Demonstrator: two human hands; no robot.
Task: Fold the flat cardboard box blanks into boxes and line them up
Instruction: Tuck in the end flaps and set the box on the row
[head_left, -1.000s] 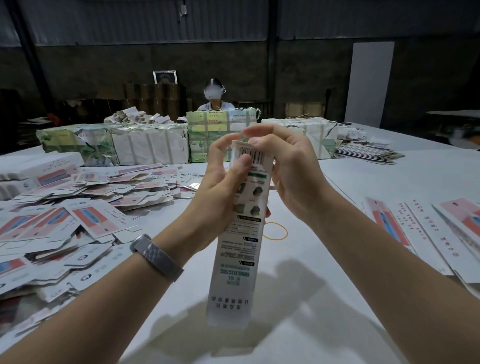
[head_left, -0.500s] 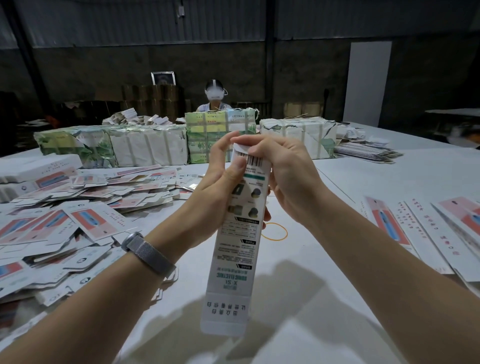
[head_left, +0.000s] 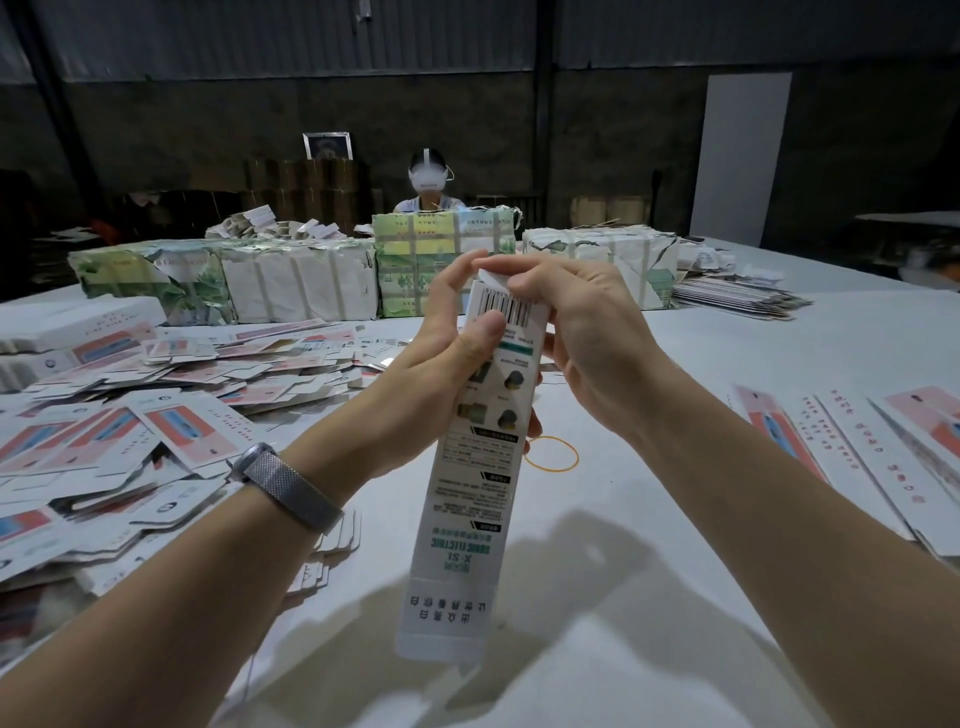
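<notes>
Held upright above the table's (head_left: 727, 649) near edge, box (head_left: 470, 483) gripped mid-body by left hand (head_left: 441, 358), top flap pinched by right hand (head_left: 587, 338) — likely to crease off-line if pushed askew, or to collapse flat under too tight a squeeze.
</notes>
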